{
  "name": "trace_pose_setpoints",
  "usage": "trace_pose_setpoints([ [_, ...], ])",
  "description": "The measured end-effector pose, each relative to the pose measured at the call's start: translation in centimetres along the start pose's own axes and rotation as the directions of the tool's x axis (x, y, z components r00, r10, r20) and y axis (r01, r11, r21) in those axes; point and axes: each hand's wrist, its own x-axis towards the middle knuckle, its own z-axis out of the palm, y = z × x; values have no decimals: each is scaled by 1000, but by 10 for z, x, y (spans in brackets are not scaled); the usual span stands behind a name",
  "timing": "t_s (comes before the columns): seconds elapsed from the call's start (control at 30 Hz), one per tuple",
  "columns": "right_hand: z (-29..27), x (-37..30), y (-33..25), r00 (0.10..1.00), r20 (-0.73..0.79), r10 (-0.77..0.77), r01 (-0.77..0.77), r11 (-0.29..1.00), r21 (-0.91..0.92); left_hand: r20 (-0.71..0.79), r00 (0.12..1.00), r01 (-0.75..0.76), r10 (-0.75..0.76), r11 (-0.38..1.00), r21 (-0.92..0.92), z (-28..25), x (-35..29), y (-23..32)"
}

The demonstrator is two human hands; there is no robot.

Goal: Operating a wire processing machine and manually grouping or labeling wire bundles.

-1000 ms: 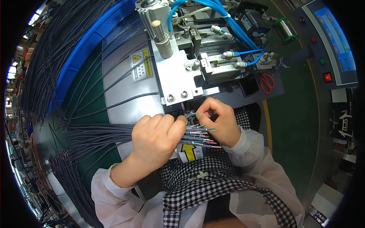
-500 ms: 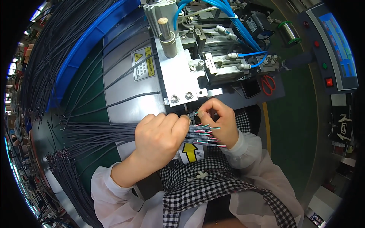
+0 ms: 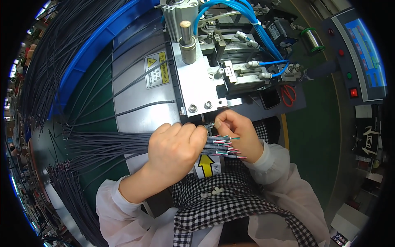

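Right, I'm on the head view, and here's the grip: the left hand (image 3: pixel 175 148) is curled round a bundle of dark cables (image 3: pixel 107 143), fingers folded tight, knuckles up. The right hand (image 3: pixel 240 133), at three o'clock from it, has thumb and forefinger together on what looks like one thin wire (image 3: pixel 213 124), though that spot is so small and shaded I can't swear to it.

So I'd call this step fine fingertip work on a single end, just below the press. What the next move calls for, I'd judge, is a light pinch and a steady bundle. Pose, then: left forearm rising from seven o'clock, right from about five, wrists bent inward so the fingertips nearly meet.

Stripped coloured ends (image 3: pixel 224 144) fan out at three o'clock from the left fist, and the cables trail away toward nine. Just below, at six, there's a yellow arrow (image 3: pixel 206 165) above the checked apron (image 3: pixel 214 212).

Outward now! At twelve, the press's pale metal plate (image 3: pixel 193 82); at one, blue air tubes (image 3: pixel 247 12). Over at ten, a blue tray (image 3: pixel 82 57) heaped with more cables. And at two, a wire spool (image 3: pixel 312 40), then the control panel (image 3: pixel 364 53) beyond it.
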Motion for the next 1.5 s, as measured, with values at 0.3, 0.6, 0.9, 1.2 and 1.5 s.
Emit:
trace_pose_setpoints([
  [0.3, -2, 9, -6, 974, 79, 213, -223, 960, 167, -40, 996, -84, 85, 996, 21, -3, -8, -13],
  [0.6, -2, 3, -2, 988, 13, 157, -157, 973, 168, -30, 991, -125, 127, 991, 43, -14, -40, -43],
  [0.9, 4, -16, -22, 820, 10, -572, 529, 753, -391, -123, 982, -148, 145, 989, -15, -23, -35, -22],
  [1.2, 4, -22, -20, 794, 98, -600, 607, 770, -197, -112, 989, -108, 97, 989, -103, -18, -24, 2],
  [1.5, 4, -26, -15, 976, 16, -218, 213, 964, 162, -123, 990, -80, 65, 990, -120, -18, -25, 4],
])
